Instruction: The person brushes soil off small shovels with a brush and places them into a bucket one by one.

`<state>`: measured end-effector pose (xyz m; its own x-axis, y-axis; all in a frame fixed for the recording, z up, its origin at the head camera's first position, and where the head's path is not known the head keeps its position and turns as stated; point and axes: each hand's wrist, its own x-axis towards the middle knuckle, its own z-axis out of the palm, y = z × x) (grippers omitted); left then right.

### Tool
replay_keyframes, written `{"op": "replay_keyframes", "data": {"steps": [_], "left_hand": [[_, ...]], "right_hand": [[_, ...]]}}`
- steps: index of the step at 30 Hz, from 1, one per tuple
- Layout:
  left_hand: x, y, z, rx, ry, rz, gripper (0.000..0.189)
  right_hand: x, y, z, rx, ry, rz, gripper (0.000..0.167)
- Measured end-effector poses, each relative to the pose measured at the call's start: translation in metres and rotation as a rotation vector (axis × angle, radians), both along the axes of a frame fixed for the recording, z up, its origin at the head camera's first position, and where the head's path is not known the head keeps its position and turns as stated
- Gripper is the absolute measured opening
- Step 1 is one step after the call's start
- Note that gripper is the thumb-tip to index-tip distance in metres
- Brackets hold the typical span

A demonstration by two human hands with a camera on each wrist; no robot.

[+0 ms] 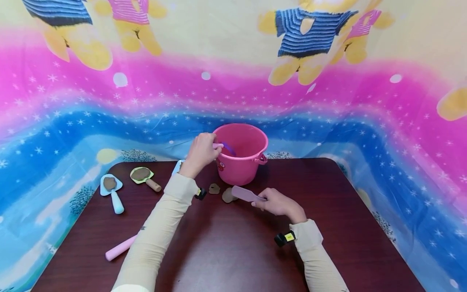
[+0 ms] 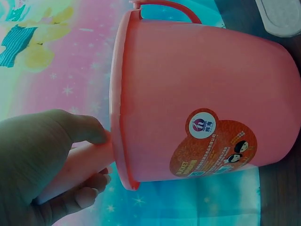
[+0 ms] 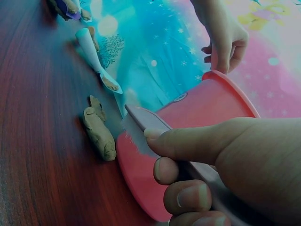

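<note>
My left hand [image 1: 202, 152] grips the pink handle [image 2: 82, 167] of a tool at the rim of a pink bucket [image 1: 238, 172]. The tool's purple part [image 1: 229, 149] reaches inside the bucket; its far end is hidden. My right hand [image 1: 279, 202] holds a mauve-backed brush [image 1: 246, 194] in front of the bucket. White bristles [image 3: 134, 136] show on its underside, with thumb and fingers curled round the handle [image 3: 188, 167]. Below the brush, a lump of brown clay [image 3: 99, 134] lies on the table, with a smaller clay piece [image 1: 214, 188] to its left.
At the table's left stand out a light-blue toy shovel [image 1: 117, 202] and a yellow-green tool [image 1: 147, 178], each bearing clay. Another blue tool [image 1: 177, 167] is partly behind my left wrist. A pink rod [image 1: 120, 248] lies near my left forearm. A patterned cloth [image 1: 175, 101] hangs behind the table.
</note>
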<state>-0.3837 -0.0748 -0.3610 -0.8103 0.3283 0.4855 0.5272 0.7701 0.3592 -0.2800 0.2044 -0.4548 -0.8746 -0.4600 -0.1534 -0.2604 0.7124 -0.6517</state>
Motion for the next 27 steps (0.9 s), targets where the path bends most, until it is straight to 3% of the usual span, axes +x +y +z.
{"op": "replay_keyframes", "data": {"steps": [15, 27], "left_hand": [[-0.012, 0.007, -0.003, 0.011, -0.026, 0.014, 0.021], [-0.015, 0.011, -0.008, 0.068, -0.039, -0.030, 0.012]], "right_hand": [[-0.001, 0.000, -0.002, -0.004, -0.003, 0.000, 0.041], [0.000, 0.000, -0.003, -0.005, -0.010, -0.009, 0.039]]}}
